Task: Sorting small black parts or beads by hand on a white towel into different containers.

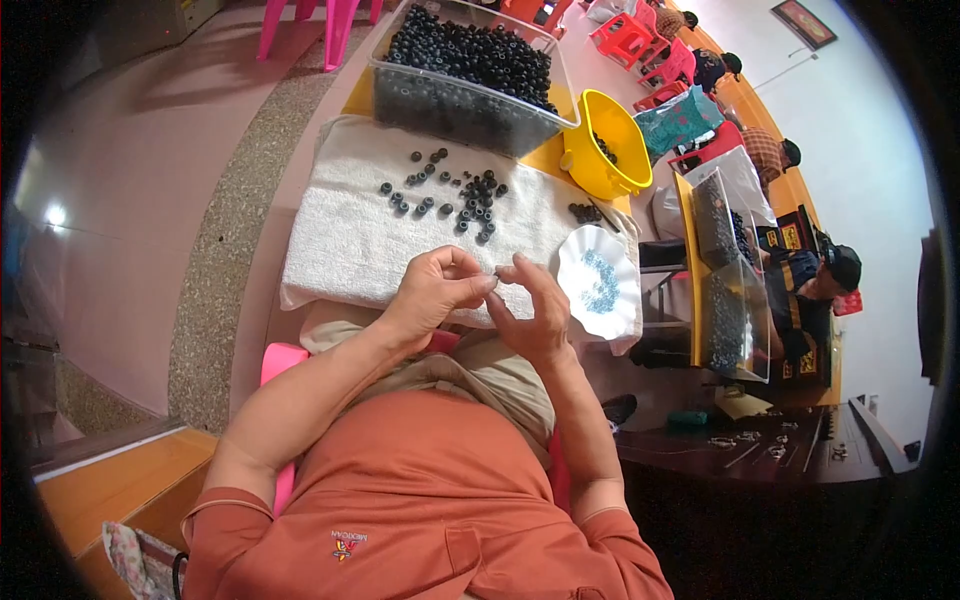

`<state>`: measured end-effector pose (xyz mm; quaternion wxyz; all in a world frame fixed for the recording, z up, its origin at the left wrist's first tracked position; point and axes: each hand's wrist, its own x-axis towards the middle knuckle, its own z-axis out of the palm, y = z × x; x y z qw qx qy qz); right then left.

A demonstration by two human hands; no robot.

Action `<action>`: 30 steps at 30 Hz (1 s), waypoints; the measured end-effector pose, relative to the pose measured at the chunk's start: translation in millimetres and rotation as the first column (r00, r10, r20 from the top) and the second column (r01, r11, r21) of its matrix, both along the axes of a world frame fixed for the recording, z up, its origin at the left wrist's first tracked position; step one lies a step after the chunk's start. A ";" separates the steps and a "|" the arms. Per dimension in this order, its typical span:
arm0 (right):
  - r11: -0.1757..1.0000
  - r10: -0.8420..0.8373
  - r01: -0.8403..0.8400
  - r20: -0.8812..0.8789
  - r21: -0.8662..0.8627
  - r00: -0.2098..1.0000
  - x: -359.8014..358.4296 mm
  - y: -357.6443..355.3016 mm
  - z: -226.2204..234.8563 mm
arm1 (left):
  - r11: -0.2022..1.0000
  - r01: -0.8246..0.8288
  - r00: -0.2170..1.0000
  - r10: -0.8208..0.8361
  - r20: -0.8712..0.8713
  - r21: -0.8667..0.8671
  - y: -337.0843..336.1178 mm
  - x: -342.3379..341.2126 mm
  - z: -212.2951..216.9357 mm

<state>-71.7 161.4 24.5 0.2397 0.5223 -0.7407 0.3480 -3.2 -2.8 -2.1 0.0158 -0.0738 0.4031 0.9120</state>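
My left hand (432, 288) and my right hand (537, 306) meet above the near edge of a white towel (335, 235). Thumb and fingers of both are pinched together, fingertips almost touching, around something too small to make out. Loose black round parts (466, 212), some with a hole showing, lie scattered on the towel beyond my hands. To the right of my right hand sits a white wavy-rimmed dish (622, 310) holding tiny light-blue pieces (598, 282). A small cluster of dark bits (586, 213) lies just beyond the dish.
A clear plastic box (450, 110) full of black parts stands at the towel's far side, with a yellow bucket (598, 165) to its right. Farther right, a person (800, 280) in dark clothes sits by more clear boxes (735, 310). Pink stool legs (340, 35) stand at the top left.
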 end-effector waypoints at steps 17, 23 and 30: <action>0.999 -0.036 0.037 0.059 -0.003 0.998 3.8 2.7 5.7 | 0.998 0.022 1.000 -0.022 0.001 0.060 2.6 -0.9 -6.0; 1.000 -0.010 0.007 0.095 0.030 0.995 4.6 4.3 4.2 | 0.997 0.038 0.999 -0.038 -0.003 0.074 3.7 2.7 -1.5; 0.999 -0.023 0.018 0.151 0.031 0.988 6.6 6.8 6.5 | 0.996 0.080 0.997 -0.080 0.004 0.037 1.1 3.3 -0.2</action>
